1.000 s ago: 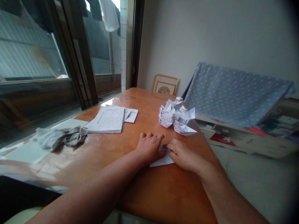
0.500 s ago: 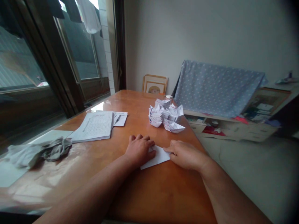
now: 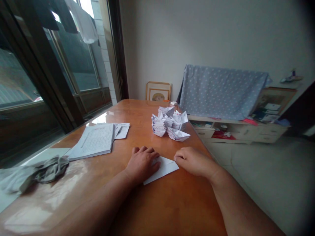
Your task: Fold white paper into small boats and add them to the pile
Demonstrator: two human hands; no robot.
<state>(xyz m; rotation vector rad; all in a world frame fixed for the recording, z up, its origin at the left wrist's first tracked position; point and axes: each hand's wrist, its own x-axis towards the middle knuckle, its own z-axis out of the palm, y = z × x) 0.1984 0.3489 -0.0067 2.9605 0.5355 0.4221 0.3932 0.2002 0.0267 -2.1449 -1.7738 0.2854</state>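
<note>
**A:** Where are the hands on the glossy orange wooden table (image 3: 172,203)?

**B:** Both rest near its near side, apart from each other. The left hand (image 3: 142,165) lies palm down on a folded white paper sheet (image 3: 163,171), pressing rather than pinching. The right hand (image 3: 193,161) has loosely curled fingers just beside the sheet's upper right corner; I can't tell whether they touch it.

**A:** Where exactly is the sheet?

**B:** Flat on the table between the hands, its left part under the left hand and its right corner pointing toward the right hand.

**A:** How much room do they have?

**B:** On the right, little: the right wrist crosses over the table's right edge. Just ahead, a heap of small white folded paper boats (image 3: 169,124) stands on the table, near the hands but not touching them. To the left lie a stack of printed white pages (image 3: 92,141), a loose printed sheet (image 3: 122,130) and a crumpled grey cloth (image 3: 44,171), the cloth at the table's edge by a dark-framed glass window (image 3: 73,65).
</note>
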